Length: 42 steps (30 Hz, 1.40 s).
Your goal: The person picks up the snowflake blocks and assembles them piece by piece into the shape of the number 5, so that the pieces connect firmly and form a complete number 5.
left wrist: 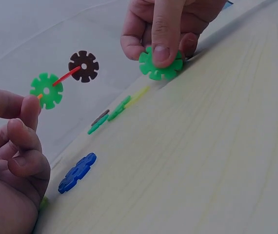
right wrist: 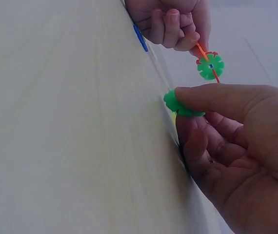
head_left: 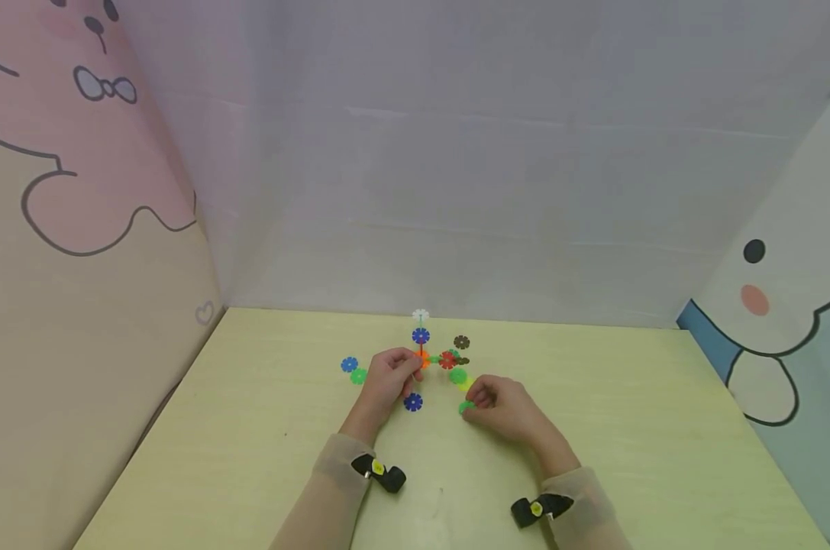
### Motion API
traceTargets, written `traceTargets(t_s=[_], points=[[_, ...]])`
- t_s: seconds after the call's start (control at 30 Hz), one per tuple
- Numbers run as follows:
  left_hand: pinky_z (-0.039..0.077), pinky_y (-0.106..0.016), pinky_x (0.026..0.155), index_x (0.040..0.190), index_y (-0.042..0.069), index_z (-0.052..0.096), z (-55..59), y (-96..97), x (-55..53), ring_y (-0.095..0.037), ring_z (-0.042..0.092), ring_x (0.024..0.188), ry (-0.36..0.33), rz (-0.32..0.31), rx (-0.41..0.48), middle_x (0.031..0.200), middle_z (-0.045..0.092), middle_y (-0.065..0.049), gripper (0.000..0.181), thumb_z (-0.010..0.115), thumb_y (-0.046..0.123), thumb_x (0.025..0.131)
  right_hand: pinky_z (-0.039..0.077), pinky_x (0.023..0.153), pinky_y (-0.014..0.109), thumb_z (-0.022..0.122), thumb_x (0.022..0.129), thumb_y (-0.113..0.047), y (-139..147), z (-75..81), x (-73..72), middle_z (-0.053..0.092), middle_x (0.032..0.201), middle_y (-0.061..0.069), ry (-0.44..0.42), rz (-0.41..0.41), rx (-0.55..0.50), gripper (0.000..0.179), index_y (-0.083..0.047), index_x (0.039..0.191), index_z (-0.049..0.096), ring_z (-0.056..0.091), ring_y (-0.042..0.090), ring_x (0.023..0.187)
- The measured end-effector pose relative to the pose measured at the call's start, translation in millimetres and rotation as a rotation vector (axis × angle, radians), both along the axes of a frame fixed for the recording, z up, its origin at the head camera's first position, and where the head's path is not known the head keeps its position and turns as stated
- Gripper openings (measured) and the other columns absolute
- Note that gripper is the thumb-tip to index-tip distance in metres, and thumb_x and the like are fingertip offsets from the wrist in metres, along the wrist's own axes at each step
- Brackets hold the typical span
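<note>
In the head view my left hand pinches an orange notched plastic disc, slotted into a short chain of discs. A red disc shows along this chain; in the left wrist view, a green disc and, at the far end, a brown disc stand off the table. My right hand pinches a separate green disc between thumb and fingers, low over the table. Behind the left hand appear a blue disc and a white disc; whether they join the chain I cannot tell.
Loose discs lie on the pale wooden table: a blue one near the left hand, a light blue and a green one to its left. A yellow disc lies beside the right hand. A pale curtain hangs behind.
</note>
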<state>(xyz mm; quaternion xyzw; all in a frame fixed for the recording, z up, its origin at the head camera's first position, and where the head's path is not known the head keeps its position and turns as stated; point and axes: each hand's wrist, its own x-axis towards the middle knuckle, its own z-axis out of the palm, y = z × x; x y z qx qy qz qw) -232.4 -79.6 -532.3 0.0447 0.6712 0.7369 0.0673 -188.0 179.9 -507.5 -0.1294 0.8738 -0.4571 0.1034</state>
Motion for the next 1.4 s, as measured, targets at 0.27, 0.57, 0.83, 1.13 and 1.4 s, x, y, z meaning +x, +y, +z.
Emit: traceTargets(t_s=[0.27, 0.57, 0.83, 1.13, 1.4], points=[[0.035, -0.022, 0.045, 0.100, -0.001, 0.071, 1.7, 0.8, 0.8, -0.010, 0.047, 0.049, -0.007, 0.004, 0.004, 0.074, 0.070, -0.002, 0.014, 0.070, 0.011, 0.106, 0.057, 0.078, 0.027, 0.087, 0.094, -0.011, 10, -1.9, -6.5, 0.074, 0.099, 0.005, -0.029, -0.143, -0.156, 0.025, -0.003, 0.113, 0.074, 0.071, 0.015, 0.088], [0.036, -0.023, 0.046, 0.101, -0.002, 0.072, 2.1, 0.5, 1.0, -0.011, 0.047, 0.050, 0.008, -0.011, -0.001, 0.075, 0.071, -0.003, 0.014, 0.070, 0.012, 0.106, 0.064, 0.080, 0.029, 0.078, 0.100, -0.003, 15, 1.8, -6.7, 0.074, 0.098, 0.010, -0.106, -0.280, -0.423, 0.026, 0.010, 0.121, 0.069, 0.077, 0.020, 0.086], [0.038, -0.022, 0.048, 0.100, -0.001, 0.072, 2.8, 1.0, 1.4, -0.010, 0.047, 0.050, 0.017, -0.017, 0.001, 0.075, 0.071, -0.003, 0.012, 0.070, 0.009, 0.105, 0.064, 0.083, 0.030, 0.072, 0.101, 0.004, 15, 0.9, -9.7, 0.073, 0.096, 0.008, -0.120, -0.332, -0.524, 0.024, 0.013, 0.122, 0.065, 0.076, 0.015, 0.082], [0.039, -0.022, 0.049, 0.100, -0.001, 0.071, 5.8, 2.8, 5.0, -0.011, 0.047, 0.050, 0.042, -0.026, -0.039, 0.075, 0.070, -0.003, 0.013, 0.069, 0.010, 0.106, 0.065, 0.084, 0.031, 0.072, 0.102, 0.005, 17, 0.5, -10.9, 0.074, 0.098, 0.009, -0.130, -0.357, -0.590, 0.026, 0.014, 0.125, 0.062, 0.077, 0.016, 0.085], [0.040, -0.022, 0.049, 0.099, -0.002, 0.071, 4.0, 4.6, 4.3, -0.011, 0.046, 0.051, 0.050, -0.043, -0.036, 0.075, 0.069, -0.004, 0.013, 0.070, 0.010, 0.106, 0.064, 0.085, 0.029, 0.072, 0.103, 0.002, 17, -5.4, -14.0, 0.075, 0.098, 0.007, -0.149, -0.395, -0.625, 0.022, 0.011, 0.120, 0.062, 0.077, 0.015, 0.087]])
